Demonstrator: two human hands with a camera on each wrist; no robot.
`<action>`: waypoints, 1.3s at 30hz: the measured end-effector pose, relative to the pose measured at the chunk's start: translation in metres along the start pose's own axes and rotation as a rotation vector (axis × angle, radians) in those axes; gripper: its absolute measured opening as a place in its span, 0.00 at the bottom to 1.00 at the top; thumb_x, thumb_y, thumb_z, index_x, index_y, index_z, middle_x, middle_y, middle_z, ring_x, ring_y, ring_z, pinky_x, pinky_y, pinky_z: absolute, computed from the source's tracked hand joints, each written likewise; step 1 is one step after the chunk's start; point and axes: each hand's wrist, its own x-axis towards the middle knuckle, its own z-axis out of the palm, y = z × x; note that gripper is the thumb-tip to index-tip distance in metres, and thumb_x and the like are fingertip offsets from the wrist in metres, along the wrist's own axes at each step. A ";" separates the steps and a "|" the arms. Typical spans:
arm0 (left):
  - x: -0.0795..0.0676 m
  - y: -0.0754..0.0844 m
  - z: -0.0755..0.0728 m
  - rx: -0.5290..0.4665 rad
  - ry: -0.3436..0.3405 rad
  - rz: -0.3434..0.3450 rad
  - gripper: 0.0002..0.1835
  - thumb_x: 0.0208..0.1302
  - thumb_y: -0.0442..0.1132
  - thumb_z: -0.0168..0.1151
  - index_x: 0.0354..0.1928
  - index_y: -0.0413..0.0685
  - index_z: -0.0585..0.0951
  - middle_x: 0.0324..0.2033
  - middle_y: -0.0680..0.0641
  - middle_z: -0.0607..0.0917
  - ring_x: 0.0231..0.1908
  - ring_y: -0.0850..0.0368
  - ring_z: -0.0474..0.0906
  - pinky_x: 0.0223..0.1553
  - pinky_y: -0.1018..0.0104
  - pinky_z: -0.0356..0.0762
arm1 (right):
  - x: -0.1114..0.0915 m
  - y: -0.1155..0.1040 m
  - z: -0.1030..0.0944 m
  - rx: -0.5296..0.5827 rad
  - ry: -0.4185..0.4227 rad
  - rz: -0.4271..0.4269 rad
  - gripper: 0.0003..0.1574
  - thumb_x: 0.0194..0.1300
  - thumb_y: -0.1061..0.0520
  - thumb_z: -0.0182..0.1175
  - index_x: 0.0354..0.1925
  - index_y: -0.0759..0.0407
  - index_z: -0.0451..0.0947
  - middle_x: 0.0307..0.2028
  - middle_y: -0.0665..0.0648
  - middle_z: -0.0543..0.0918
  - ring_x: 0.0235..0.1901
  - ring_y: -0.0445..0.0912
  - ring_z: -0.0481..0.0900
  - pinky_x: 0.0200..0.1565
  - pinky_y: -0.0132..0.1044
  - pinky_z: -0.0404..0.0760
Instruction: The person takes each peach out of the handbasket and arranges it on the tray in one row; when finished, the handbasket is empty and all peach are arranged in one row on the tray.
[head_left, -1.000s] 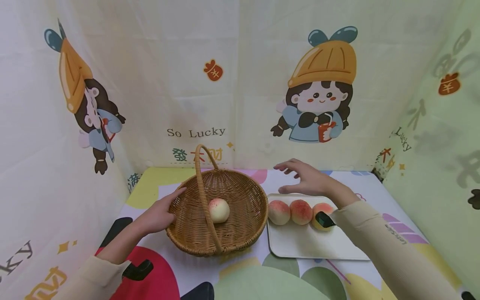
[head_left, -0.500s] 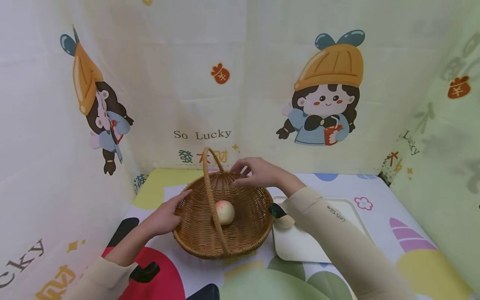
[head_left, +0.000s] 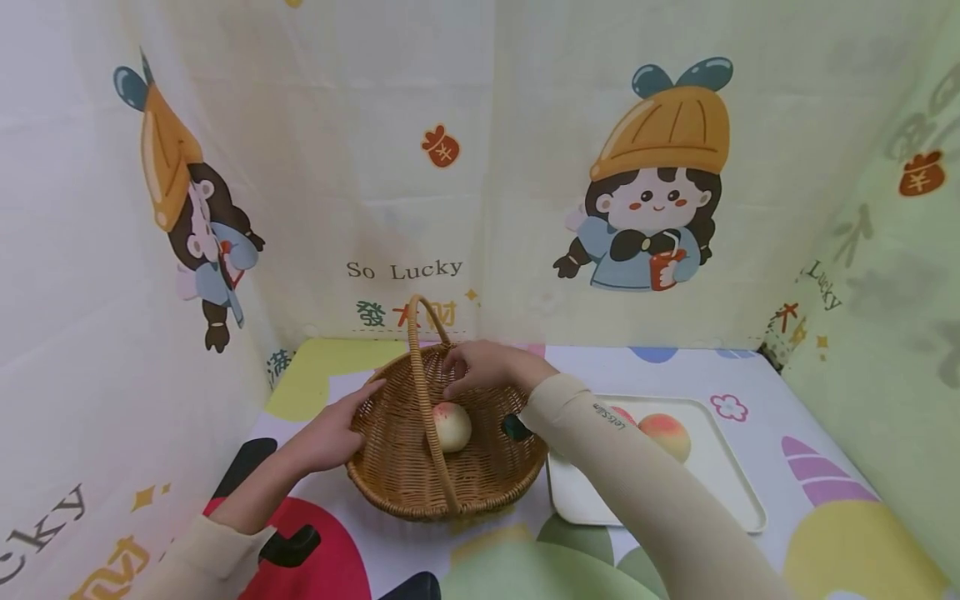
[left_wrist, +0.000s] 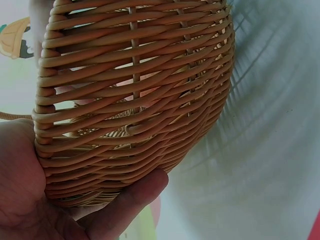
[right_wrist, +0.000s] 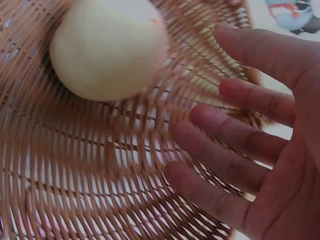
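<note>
A brown wicker basket (head_left: 487, 483) with an arched handle stands on the table, tipped so its inside faces me. My left hand (head_left: 330, 429) grips its left rim; the left wrist view shows thumb and fingers around the woven side (left_wrist: 135, 95). One pale peach with a pink blush (head_left: 452, 428) lies inside, behind the handle. My right hand (head_left: 487, 367) hangs in the basket, just above and behind that peach. In the right wrist view its fingers are spread and loosely bent, holding nothing, and the peach (right_wrist: 107, 50) sits apart from them.
A white tray (head_left: 731, 500) lies right of the basket, partly covered by my right sleeve. A peach (head_left: 666, 437) is on it, with another peach (head_left: 622, 414) partly hidden by the sleeve. Printed cloth walls enclose the back and sides.
My right hand has moved left from above the tray of peaches, over the basket's rim, and down into the basket. My left hand keeps its place on the rim. The view has shifted slightly.
</note>
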 end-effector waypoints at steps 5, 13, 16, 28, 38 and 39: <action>0.001 0.003 -0.001 0.013 0.000 0.014 0.46 0.56 0.20 0.49 0.79 0.45 0.56 0.74 0.30 0.58 0.64 0.30 0.67 0.42 0.47 0.83 | 0.007 -0.003 0.014 -0.053 -0.044 0.091 0.33 0.63 0.39 0.67 0.59 0.57 0.79 0.49 0.52 0.82 0.50 0.45 0.79 0.52 0.40 0.76; 0.003 0.005 -0.002 0.016 -0.003 0.025 0.45 0.56 0.20 0.49 0.79 0.44 0.55 0.74 0.31 0.58 0.63 0.33 0.66 0.41 0.53 0.82 | 0.004 -0.007 0.032 -0.018 -0.150 0.174 0.35 0.58 0.37 0.71 0.55 0.57 0.80 0.47 0.50 0.81 0.48 0.45 0.77 0.49 0.39 0.76; 0.003 0.005 -0.002 0.018 -0.005 0.034 0.45 0.56 0.20 0.49 0.79 0.43 0.55 0.74 0.31 0.58 0.64 0.32 0.66 0.43 0.50 0.82 | 0.005 -0.009 0.036 -0.037 -0.178 0.153 0.43 0.53 0.39 0.76 0.60 0.58 0.78 0.50 0.50 0.81 0.51 0.45 0.77 0.51 0.38 0.76; 0.004 0.003 0.000 0.005 -0.016 0.026 0.45 0.57 0.20 0.49 0.79 0.45 0.56 0.74 0.30 0.58 0.64 0.32 0.66 0.42 0.50 0.82 | -0.002 -0.008 0.030 -0.019 -0.165 -0.014 0.37 0.40 0.51 0.84 0.50 0.49 0.82 0.41 0.44 0.80 0.41 0.41 0.76 0.44 0.34 0.77; 0.001 -0.001 -0.001 -0.006 -0.022 0.013 0.45 0.55 0.20 0.48 0.79 0.43 0.56 0.73 0.30 0.58 0.59 0.34 0.68 0.38 0.55 0.81 | -0.033 -0.004 0.003 0.144 -0.057 -0.141 0.43 0.39 0.56 0.82 0.56 0.42 0.81 0.48 0.42 0.80 0.46 0.42 0.79 0.45 0.36 0.80; 0.001 -0.001 -0.001 -0.009 -0.022 0.013 0.45 0.55 0.20 0.48 0.79 0.43 0.56 0.73 0.29 0.59 0.60 0.34 0.68 0.39 0.54 0.81 | -0.037 -0.001 0.001 0.178 -0.049 -0.148 0.44 0.39 0.57 0.82 0.58 0.42 0.80 0.49 0.42 0.80 0.47 0.43 0.79 0.46 0.37 0.81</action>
